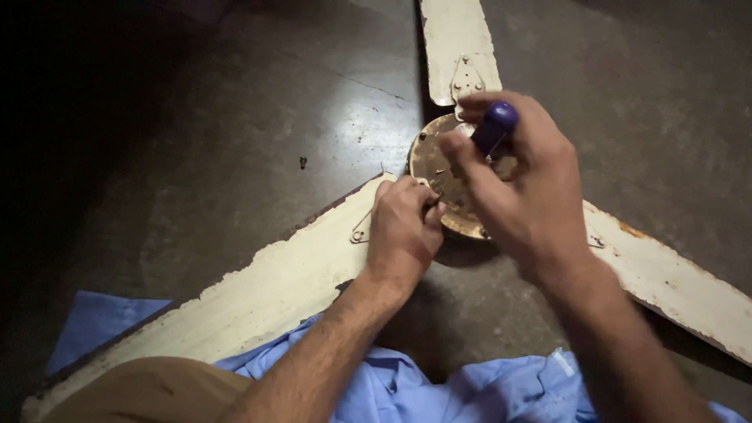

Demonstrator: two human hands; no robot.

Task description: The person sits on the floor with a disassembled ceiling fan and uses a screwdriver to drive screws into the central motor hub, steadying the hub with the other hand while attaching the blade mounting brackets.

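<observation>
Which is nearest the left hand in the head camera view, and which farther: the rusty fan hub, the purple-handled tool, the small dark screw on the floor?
1. Rusty fan hub: touching the left hand, just right.
2. Purple-handled tool: upper right, in the right hand.
3. Small dark screw: on the floor, upper left.

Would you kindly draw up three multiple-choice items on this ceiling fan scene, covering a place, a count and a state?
1. Where does the old cream-painted metal ceiling fan lie?
A on a workbench
B on the dark floor
C on a ceiling

2. How many blades show?
A three
B one
C five

3. What does the right hand hold?
A nothing
B a hammer
C a purple-handled screwdriver

Answers: 1 B, the blades rest flat on the dark floor. 2 A, three spread from the rusty round hub. 3 C, fingers wrap the handle while the left hand steadies near the hub.
</observation>
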